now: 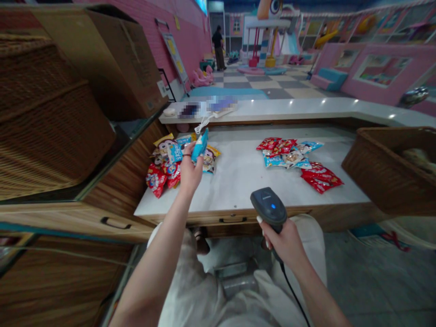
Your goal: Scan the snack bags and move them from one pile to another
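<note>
My left hand (192, 165) is closed on a blue snack bag (200, 143), held above a pile on the left of the white desk. That pile mixes red snack bags (157, 179) with blue and yellow ones (166, 147). Over the desk's front edge, my right hand (284, 238) grips a black barcode scanner (269, 206) with a blue light on top and a cord running down. On the desk's right side lies a second group, with red bags (320, 177) and blue-and-white bags (293, 156).
Wicker baskets (44, 113) and a cardboard box (112, 59) stand at the left. A brown basket (381, 172) sits at the right end. Blurred-out items and a white cable (203, 123) lie by the raised counter ledge (289, 106). A person (218, 47) stands far back.
</note>
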`<state>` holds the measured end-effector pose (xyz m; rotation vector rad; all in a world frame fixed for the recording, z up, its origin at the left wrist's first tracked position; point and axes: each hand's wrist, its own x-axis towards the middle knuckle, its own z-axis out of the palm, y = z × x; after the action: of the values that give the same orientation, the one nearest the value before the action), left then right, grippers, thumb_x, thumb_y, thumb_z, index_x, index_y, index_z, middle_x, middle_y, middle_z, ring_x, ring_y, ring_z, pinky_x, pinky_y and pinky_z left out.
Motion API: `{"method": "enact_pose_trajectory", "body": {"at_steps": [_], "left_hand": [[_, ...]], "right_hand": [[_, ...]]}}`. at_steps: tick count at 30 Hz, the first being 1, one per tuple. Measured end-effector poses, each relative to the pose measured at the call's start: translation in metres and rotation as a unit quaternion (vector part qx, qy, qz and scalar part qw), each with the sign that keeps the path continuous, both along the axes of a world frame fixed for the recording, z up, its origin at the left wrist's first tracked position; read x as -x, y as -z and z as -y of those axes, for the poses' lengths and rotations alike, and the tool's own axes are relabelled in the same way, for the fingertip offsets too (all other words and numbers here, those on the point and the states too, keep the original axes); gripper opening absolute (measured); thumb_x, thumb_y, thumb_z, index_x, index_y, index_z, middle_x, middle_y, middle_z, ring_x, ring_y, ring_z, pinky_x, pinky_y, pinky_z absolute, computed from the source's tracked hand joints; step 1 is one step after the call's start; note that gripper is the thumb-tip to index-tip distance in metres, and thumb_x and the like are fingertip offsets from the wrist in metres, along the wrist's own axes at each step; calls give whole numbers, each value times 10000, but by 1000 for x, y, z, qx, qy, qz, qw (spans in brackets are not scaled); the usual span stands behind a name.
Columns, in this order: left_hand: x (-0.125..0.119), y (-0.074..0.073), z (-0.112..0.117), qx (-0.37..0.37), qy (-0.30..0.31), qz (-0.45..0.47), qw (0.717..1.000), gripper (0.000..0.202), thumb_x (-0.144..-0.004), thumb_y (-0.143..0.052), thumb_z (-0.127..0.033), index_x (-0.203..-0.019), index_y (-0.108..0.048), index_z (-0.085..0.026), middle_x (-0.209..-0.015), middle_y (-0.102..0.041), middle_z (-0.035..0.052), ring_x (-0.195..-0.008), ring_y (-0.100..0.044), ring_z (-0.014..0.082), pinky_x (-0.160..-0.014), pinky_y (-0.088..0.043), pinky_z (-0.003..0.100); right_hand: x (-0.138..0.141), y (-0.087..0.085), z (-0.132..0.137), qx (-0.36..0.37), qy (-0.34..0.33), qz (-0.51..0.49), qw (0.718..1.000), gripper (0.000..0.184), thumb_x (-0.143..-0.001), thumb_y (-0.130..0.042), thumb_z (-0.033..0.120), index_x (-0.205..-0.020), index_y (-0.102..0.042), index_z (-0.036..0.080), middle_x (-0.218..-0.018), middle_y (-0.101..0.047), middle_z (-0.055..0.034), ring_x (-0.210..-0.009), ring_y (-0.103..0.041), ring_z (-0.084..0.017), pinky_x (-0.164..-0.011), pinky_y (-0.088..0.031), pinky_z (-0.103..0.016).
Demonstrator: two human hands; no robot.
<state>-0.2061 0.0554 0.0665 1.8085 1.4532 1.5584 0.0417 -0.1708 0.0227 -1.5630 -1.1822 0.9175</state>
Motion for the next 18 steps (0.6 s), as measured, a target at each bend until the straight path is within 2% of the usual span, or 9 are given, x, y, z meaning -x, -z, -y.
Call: {"method": "enact_pose_trajectory", "body": {"at_steps": [2,4,7,10,11,13,15,18], "left_hand": [[22,-13,-21,-35,-78,-130,988,521,-984,-557,-184,-1504,-568,-156,-1486,-653,138,-1374,-587,293,-1245,-426,492],[40,-18,-42,-33,-129,-215,968,546,-989,-558,-189,-1526,-544,-93,-1545,-600,177,-1443,-526,312,-1276,-387,515],[57,-16,-66,7,-142,-288,947,535,-1011,-599,-346,-1443,-607,-31,-1527,-617,226,-1457,-512,381,-1282,-339,609],[59,-12,-78,15,-128,-297,946,651,-979,-619,-603,-1343,-685,-68,-1536,-627,228,-1510,-464,477,-1295,-202,734],[55,-12,-79,4,-125,-281,952,674,-956,-633,-639,-1347,-691,-93,-1570,-604,219,-1540,-428,495,-1306,-138,752],[40,-13,-78,-31,-104,-228,968,673,-925,-681,-610,-1408,-669,-141,-1644,-538,192,-1601,-348,487,-1335,-69,728],[13,-14,-74,-63,-46,-177,981,670,-926,-708,-547,-1472,-630,-165,-1658,-521,171,-1621,-334,443,-1356,-124,666],[-49,-6,-67,-83,74,-160,981,634,-964,-694,-446,-1506,-585,-135,-1571,-588,189,-1544,-465,374,-1327,-295,585]], "right_hand": [[1,1,-1,5,-3,-6,1000,413,-915,-754,508,-628,-591,261,-459,-612,11,-395,-604,-190,-472,-477,-281],[1,1,-1,13,-1,-8,1000,402,-914,-741,524,-646,-602,258,-467,-619,8,-398,-610,-192,-471,-485,-281],[-1,2,-1,24,-1,-2,1000,384,-900,-722,542,-667,-613,256,-457,-611,6,-398,-614,-196,-469,-485,-282],[-4,2,-3,29,3,3,1000,367,-885,-712,540,-678,-619,252,-452,-601,7,-391,-603,-191,-456,-467,-278],[-5,2,-3,33,6,1,999,359,-877,-712,537,-681,-619,251,-454,-601,7,-389,-598,-188,-448,-459,-276],[-7,3,-5,42,13,-9,999,338,-859,-715,524,-686,-618,250,-466,-607,4,-392,-595,-185,-440,-452,-272],[-9,3,-6,46,19,-23,998,321,-843,-716,513,-689,-614,250,-478,-614,2,-398,-596,-183,-441,-454,-270],[-14,3,-7,43,34,-38,998,307,-823,-708,504,-679,-603,254,-486,-610,4,-399,-591,-179,-436,-450,-268]]}}
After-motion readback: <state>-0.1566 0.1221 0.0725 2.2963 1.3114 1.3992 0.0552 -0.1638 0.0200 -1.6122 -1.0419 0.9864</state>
